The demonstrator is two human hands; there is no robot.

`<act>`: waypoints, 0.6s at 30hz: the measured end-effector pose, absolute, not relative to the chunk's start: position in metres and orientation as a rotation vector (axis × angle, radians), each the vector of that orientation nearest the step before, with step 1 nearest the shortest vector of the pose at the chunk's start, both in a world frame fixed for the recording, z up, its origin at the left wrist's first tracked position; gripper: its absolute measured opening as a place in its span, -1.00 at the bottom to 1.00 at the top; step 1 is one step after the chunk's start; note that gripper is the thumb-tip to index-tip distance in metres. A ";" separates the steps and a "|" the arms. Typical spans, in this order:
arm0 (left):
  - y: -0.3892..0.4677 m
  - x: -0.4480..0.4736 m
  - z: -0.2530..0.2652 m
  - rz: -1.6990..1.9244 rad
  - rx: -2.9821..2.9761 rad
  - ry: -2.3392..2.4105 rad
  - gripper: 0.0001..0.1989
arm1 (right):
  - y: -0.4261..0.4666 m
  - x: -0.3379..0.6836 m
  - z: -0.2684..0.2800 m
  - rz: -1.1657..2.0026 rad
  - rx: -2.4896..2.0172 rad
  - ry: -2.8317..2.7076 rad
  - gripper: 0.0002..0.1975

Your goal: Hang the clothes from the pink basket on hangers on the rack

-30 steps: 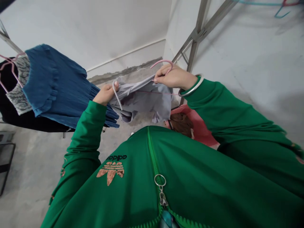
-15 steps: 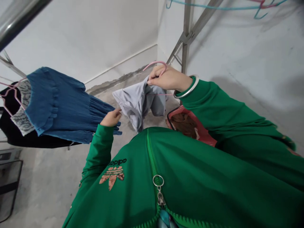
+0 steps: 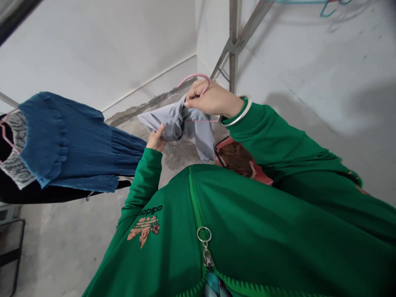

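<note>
My right hand point(image 3: 212, 98), a silver bangle at its wrist, is closed around the neck of a pink clothes hanger point(image 3: 195, 75), whose hook curves up above the fingers. Its fingertips also pinch the top of a light grey garment point(image 3: 201, 140) that drapes from the hanger. Part of the hanger's thin lower bar shows beside the cloth. On the other side, my left hand point(image 3: 156, 140) grips the garment's edge, thumb on top and the other fingers underneath. Folds conceal what kind of garment it is.
A blue dress point(image 3: 74, 140) hangs at the left, over black clothing, near another pink hanger point(image 3: 8, 134). A red basket point(image 3: 262, 176) with brown cloth stands on the floor below my right arm. A metal rack post point(image 3: 233, 62) rises behind, and a turquoise hanger point(image 3: 300, 2) is overhead.
My left hand has moved forward and right and taken hold of the grey garment's edge, bunching it up. My right hand keeps its grip on the hanger. The view has shifted slightly.
</note>
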State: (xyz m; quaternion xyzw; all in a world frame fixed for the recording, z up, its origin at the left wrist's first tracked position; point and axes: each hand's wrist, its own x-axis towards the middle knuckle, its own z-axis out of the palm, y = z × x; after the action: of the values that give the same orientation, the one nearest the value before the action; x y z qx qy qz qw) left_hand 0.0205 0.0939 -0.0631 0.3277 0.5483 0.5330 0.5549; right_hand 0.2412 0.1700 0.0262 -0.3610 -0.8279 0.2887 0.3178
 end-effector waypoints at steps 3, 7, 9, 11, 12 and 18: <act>0.088 0.024 -0.053 1.331 0.861 1.260 -0.41 | 0.174 0.248 0.022 0.779 -0.925 -2.186 -0.83; 0.089 0.012 -0.033 1.406 1.490 1.492 -0.47 | 0.174 0.254 0.020 0.839 -0.856 -2.231 -0.85; 0.093 0.010 -0.026 1.270 1.842 1.582 -0.52 | 0.173 0.253 0.021 0.841 -0.806 -2.254 -0.85; 0.097 0.015 -0.022 1.106 2.031 1.604 -0.54 | 0.174 0.249 0.023 0.812 -0.765 -2.301 -0.86; 0.098 0.019 -0.020 1.034 2.074 1.584 -0.54 | 0.176 0.247 0.024 0.795 -0.751 -2.337 -0.87; 0.096 0.021 0.008 0.986 1.986 1.434 -0.50 | 0.197 0.268 0.037 0.656 -0.451 -2.533 -0.69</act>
State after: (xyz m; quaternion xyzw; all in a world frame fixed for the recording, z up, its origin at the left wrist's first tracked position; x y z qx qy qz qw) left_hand 0.0211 0.0965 0.0080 0.7286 0.5261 0.3617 0.2481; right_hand 0.2682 0.1966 0.0366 -0.1648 -0.9259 0.2399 0.2406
